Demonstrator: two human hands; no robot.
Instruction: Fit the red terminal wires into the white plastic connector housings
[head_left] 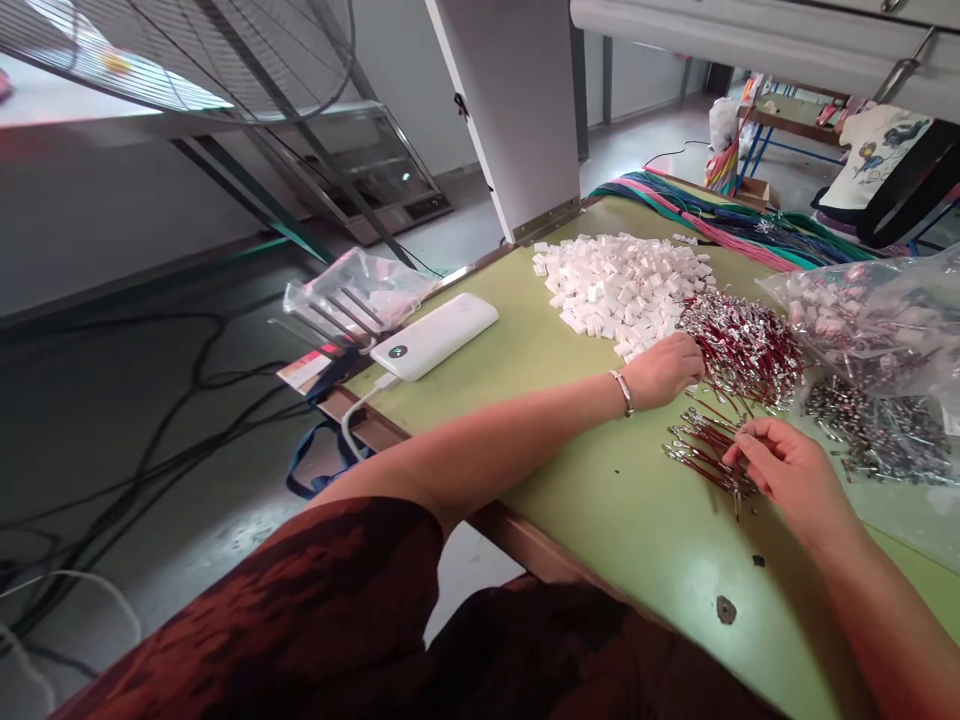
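Note:
My left hand (664,372), with a bracelet at the wrist, reaches to the near left edge of a heap of short red wires (750,350) with silver metal terminals. Its fingers are curled together, and what they hold is hidden. Just left of that heap lies a pile of small white plastic connector housings (619,285). Closer to me, my right hand (791,475) pinches the end of a red wire between thumb and fingers. Under and beside its fingertips, a small row of red wires (701,445) lies roughly side by side on the green tabletop (570,480).
A white power bank (435,335) with a cable sits at the table's left edge, near a clear plastic bag (360,285). Bags of terminals (885,320) lie at the right. Long coloured wires (720,215) run along the back. Another person (877,160) is farther off.

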